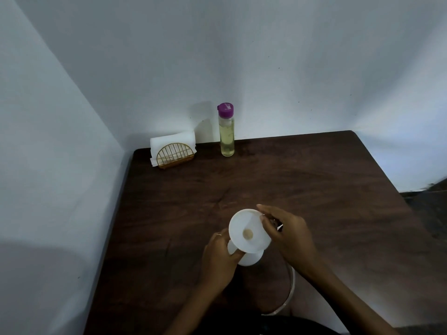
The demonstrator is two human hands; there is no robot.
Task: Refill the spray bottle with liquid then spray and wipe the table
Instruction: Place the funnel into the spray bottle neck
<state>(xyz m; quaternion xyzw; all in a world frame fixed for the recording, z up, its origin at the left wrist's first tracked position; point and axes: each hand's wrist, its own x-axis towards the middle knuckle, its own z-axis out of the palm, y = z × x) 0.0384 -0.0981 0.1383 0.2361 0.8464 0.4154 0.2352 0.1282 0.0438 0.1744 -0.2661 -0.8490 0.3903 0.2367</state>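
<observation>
A white spray bottle [251, 258] stands on the dark wooden table [302, 184] near its front, with a white funnel [246, 229] sitting in its neck. My left hand [219, 256] grips the bottle's side. My right hand [287, 234] holds the funnel's right rim; a small dark and clear object shows between its fingers, too small to tell. A clear tube [289, 293] curves below the bottle. A tall clear bottle [226, 135] of pale yellow liquid with a purple cap stands shut at the table's back edge.
A gold wire holder with white napkins [173, 151] stands at the back left corner. White walls close in behind and to the left. The table's right edge drops off to a dark floor [430, 201].
</observation>
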